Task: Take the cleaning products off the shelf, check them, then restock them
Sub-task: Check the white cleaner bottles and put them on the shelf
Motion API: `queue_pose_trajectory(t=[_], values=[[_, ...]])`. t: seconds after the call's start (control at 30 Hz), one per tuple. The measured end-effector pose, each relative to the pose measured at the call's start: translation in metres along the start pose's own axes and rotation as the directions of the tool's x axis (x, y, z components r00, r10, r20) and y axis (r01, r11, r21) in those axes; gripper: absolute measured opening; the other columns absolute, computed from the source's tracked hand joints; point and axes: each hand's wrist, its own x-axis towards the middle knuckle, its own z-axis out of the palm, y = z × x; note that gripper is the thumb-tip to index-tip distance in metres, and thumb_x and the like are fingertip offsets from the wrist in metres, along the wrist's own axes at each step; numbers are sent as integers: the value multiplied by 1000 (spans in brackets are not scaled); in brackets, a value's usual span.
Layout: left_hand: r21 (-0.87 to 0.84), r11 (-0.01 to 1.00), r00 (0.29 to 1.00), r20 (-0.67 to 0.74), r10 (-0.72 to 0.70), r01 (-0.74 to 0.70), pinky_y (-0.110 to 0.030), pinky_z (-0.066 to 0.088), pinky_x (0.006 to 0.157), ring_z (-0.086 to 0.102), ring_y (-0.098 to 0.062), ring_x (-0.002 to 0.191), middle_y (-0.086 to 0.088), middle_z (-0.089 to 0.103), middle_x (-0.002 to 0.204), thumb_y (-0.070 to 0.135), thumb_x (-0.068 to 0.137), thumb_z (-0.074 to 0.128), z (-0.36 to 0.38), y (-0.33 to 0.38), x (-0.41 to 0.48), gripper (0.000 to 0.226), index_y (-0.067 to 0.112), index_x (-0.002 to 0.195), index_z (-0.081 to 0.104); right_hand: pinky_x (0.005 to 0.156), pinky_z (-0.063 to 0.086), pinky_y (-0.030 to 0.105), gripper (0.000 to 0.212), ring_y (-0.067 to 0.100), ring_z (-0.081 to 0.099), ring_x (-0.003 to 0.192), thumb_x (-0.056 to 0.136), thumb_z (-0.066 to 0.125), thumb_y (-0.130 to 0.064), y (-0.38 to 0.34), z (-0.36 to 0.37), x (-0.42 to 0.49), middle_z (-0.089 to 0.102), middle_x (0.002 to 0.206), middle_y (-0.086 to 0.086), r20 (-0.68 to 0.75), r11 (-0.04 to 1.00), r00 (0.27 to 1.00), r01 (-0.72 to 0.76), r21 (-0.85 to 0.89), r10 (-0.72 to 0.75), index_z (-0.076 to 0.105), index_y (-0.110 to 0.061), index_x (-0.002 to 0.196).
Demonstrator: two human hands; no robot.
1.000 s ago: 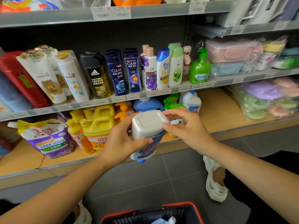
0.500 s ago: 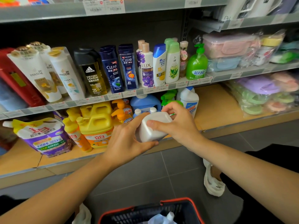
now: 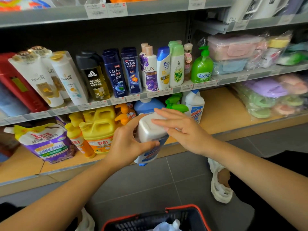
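Note:
I hold a white cleaner bottle (image 3: 150, 130) with a blue label upside down, its flat base turned up toward me and its blue cap pointing at the floor. My left hand (image 3: 126, 144) grips its side, thumb across the front. My right hand (image 3: 181, 129) lies on the upturned base with fingers stretched flat. The bottle hangs in front of the lowest wooden shelf (image 3: 221, 114), where a matching white bottle (image 3: 195, 105), a green spray bottle (image 3: 175, 104) and a blue jug (image 3: 146, 105) stand.
Yellow detergent jugs (image 3: 98, 129) and a purple refill pouch (image 3: 45, 144) fill the bottom shelf's left. Shampoo bottles (image 3: 116, 72) line the grey shelf above. A red-rimmed basket (image 3: 155, 219) sits on the floor tiles below my arms. My white shoe (image 3: 220, 185) is at the right.
The bottle came back down and tilted so its label side shows again. My right hand's fingers went from curled on the base edge to lying flat across it.

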Motion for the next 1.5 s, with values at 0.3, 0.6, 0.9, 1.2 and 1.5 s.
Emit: queue_pose_trajectory(t=[0.3, 0.6, 0.9, 1.2, 1.5], values=[[-12, 1000, 1000, 27, -1, 1, -38, 61, 86, 68, -14, 111, 13, 68, 121, 39, 73, 86, 0, -3, 3, 72, 25, 137, 57, 107, 46, 46, 33, 22, 58, 128, 90, 71, -2, 9, 2, -3, 67, 130, 2, -113, 947, 947, 280, -159, -299, 73, -15, 120], [-190, 975, 993, -8, -116, 113, -30, 63, 80, 72, -12, 106, 8, 74, 117, 22, 74, 88, -3, 0, 11, 61, 21, 129, 64, 70, 57, 20, 32, 5, 69, 81, 79, 81, -6, 41, -11, -3, 71, 100, -3, -382, 999, 923, -40, 20, 44, 74, -17, 108], [-560, 816, 971, -83, -225, 141, -38, 62, 79, 72, -30, 109, -11, 74, 119, 11, 78, 79, -12, 8, 19, 55, 5, 130, 61, 107, 49, 39, 66, 8, 62, 121, 77, 86, -17, 94, 20, -23, 66, 131, -7, 433, 828, 824, -500, 254, 365, 55, -26, 135], [-618, 728, 918, -24, -396, 297, -37, 62, 79, 70, -29, 114, -13, 70, 125, 17, 88, 74, -24, -17, 23, 53, 5, 135, 56, 93, 55, 40, 42, 24, 67, 116, 90, 70, -7, 120, 21, -35, 72, 119, 12, 401, 591, 808, -590, 550, 433, 57, -10, 129], [-548, 558, 714, 108, -692, 623, -33, 63, 70, 76, -24, 96, -14, 74, 116, 13, 85, 76, -6, -75, -9, 37, 13, 118, 60, 65, 59, 26, 16, 18, 69, 72, 88, 73, -7, 125, -12, -30, 74, 82, 10, 31, 701, 861, -434, 566, 508, 71, -11, 103]])
